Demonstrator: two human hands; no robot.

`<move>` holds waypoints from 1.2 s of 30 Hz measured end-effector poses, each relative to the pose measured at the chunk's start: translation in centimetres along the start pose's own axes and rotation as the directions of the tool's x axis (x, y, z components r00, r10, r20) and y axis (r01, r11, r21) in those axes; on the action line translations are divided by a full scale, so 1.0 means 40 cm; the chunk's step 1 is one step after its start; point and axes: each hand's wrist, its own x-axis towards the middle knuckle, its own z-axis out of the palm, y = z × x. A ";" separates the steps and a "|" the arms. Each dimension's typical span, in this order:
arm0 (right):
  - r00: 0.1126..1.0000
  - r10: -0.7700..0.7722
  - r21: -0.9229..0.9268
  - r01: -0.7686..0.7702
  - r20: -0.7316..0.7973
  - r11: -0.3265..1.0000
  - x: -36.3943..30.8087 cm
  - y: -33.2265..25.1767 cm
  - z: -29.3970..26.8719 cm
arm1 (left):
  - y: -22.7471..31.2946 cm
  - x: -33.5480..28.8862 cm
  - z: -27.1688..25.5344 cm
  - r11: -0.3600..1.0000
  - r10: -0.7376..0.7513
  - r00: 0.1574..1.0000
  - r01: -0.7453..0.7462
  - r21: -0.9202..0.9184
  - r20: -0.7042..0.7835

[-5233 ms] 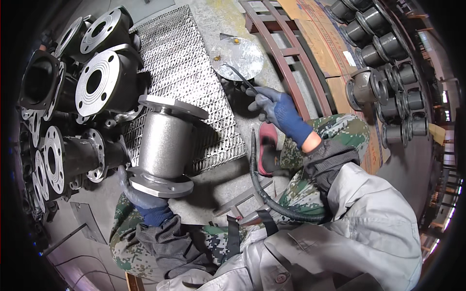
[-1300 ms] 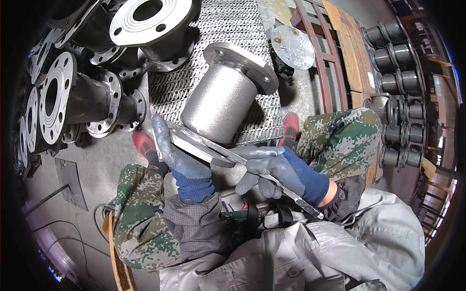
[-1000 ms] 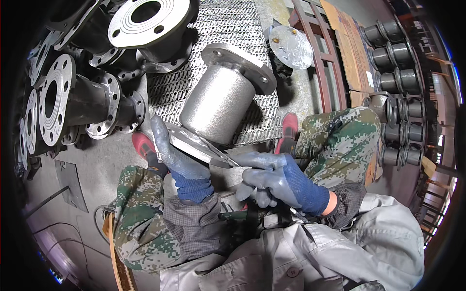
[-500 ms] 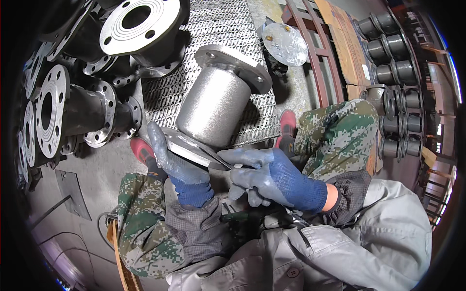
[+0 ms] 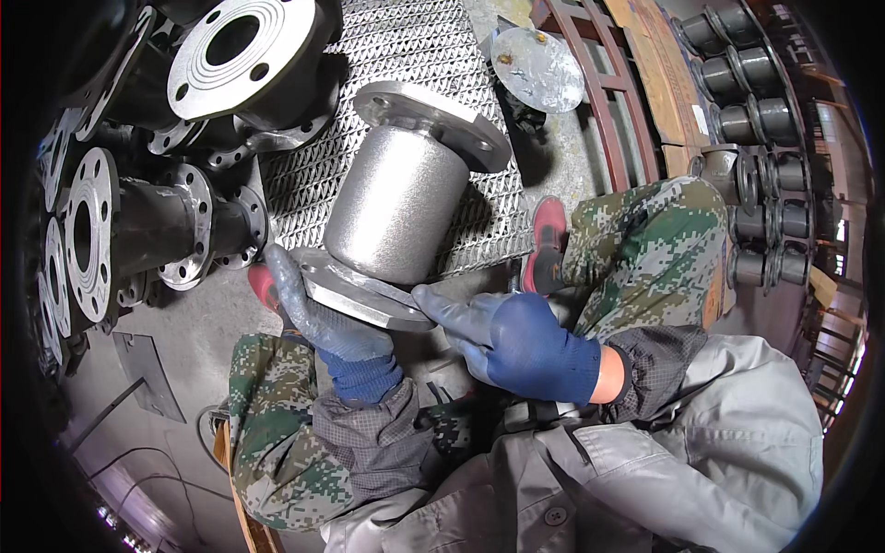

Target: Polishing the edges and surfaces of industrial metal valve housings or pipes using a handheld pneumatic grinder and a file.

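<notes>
A silver-grey flanged pipe fitting (image 5: 396, 198) leans on a metal mesh surface, its round barrel between two flanges. My left hand (image 5: 336, 323), in a grey-coated blue glove, grips the near flange (image 5: 369, 300) at its left edge. One finger stands up beside the rim; the others are partly hidden under it. At the flange's right end is my right hand (image 5: 516, 341), gloved alike, its forefinger pointing along the edge. Its fingers are closed on a thin flat tool, mostly hidden now, seen better in the earlier frame.
More flanged pipes (image 5: 138, 217) crowd the left and far left. A round metal plate (image 5: 537, 69) stands beyond the mesh (image 5: 406, 37), beside a reddish-brown metal frame (image 5: 608, 88). Dark fittings (image 5: 756, 120) are stacked at right. A flat plate with a rod (image 5: 147, 378) lies at lower left.
My right hand has moved slightly left, its forefinger now closer along the flange edge, and the thin dark tool shows less. The near flange appears tilted slightly differently; my left hand stays on it.
</notes>
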 end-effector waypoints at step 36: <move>0.987 -0.050 -0.049 0.058 0.152 0.997 0.048 -0.047 -0.089 | 0.030 -0.029 0.069 0.993 -0.091 0.994 0.086 -0.077 -0.064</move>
